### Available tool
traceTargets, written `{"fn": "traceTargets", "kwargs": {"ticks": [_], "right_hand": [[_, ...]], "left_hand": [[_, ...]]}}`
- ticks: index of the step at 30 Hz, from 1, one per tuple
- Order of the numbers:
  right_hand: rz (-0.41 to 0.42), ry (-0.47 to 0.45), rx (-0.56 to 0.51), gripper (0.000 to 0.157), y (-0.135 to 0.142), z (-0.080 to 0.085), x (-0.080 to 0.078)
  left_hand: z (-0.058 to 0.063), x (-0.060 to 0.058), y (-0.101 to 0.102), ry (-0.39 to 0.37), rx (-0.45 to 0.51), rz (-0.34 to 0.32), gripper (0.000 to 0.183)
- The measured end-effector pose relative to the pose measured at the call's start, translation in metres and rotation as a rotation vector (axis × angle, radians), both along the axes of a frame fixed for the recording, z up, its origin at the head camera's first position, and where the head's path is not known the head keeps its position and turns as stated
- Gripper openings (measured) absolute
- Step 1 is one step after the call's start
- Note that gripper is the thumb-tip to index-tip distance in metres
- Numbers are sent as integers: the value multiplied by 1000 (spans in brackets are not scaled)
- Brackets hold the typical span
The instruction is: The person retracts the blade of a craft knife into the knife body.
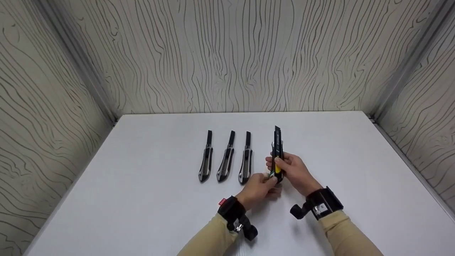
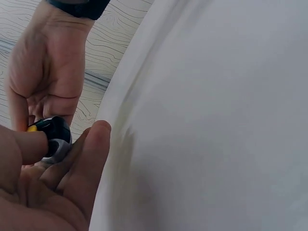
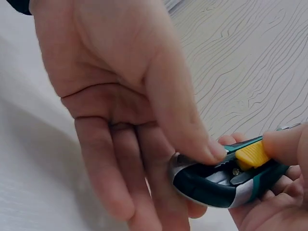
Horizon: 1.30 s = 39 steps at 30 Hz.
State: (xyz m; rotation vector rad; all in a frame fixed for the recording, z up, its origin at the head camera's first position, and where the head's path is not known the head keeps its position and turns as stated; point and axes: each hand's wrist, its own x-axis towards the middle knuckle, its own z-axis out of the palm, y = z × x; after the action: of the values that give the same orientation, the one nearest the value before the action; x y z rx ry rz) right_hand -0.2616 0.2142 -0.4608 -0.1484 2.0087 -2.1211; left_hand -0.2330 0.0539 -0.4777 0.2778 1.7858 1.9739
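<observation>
Gripping the butt end of a utility knife (image 1: 277,156), the left hand (image 1: 258,188) pinches it between thumb and fingers; the left wrist view shows the rounded black-and-silver end cap (image 2: 57,139) caught against those fingers. Right hand (image 1: 293,170) wraps round the knife's handle from the right, thumb laid on the yellow slider (image 3: 250,155); the right wrist view shows the dark green and black body (image 3: 219,185) across its fingers. Both sleeves are tan, each wrist strapped with a black camera mount (image 1: 321,204).

Knife is held just above the white table (image 1: 355,170), right of centre, nose pointing away toward the back wall, roughly upright in the head view.

Just left of it, three more knives (image 1: 226,158) lie flat on the table in a row, close together but apart, dark noses pointing away.

Beyond the table edge: wood-grain patterned wall panels (image 1: 227,53) on three sides.
</observation>
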Motion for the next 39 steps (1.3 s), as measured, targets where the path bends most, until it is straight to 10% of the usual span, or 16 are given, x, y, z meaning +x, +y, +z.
{"fn": "traceTargets", "kwargs": {"ticks": [39], "right_hand": [[-16, 8, -5, 45, -3, -6, 4]], "left_hand": [[-3, 1, 3, 30, -128, 71, 23]]}}
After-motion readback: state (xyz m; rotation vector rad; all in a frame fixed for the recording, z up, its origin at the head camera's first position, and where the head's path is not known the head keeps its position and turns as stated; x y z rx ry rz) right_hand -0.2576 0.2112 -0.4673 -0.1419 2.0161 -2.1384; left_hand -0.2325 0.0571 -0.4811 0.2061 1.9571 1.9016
